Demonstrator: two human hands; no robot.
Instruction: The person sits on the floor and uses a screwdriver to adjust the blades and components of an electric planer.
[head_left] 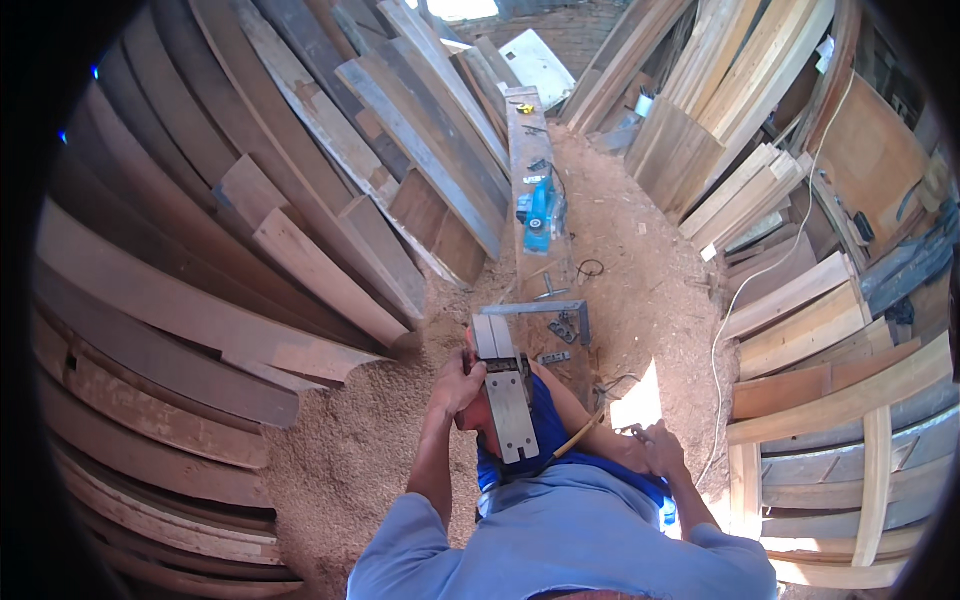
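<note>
"Planer [514, 408]: where was it?"

"Just right of the left hand's [456, 386] fingers, which gripped its red side."

"And the right hand [660, 449]?"

"Its fingers were bent near the leg [612, 444]; I couldn't tell if they held anything."

The planer's sole [509, 405] is smooth metal (the planks [200, 295], matt wood).

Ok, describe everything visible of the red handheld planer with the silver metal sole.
The red handheld planer is sole-up in the left hand, over the lap, its far end angled left. Two flat, silver-grey, metallic-looking plates flank a dark middle section; the nearer has small dark holes and a notched end. Whether it rests there is unclear.
</note>
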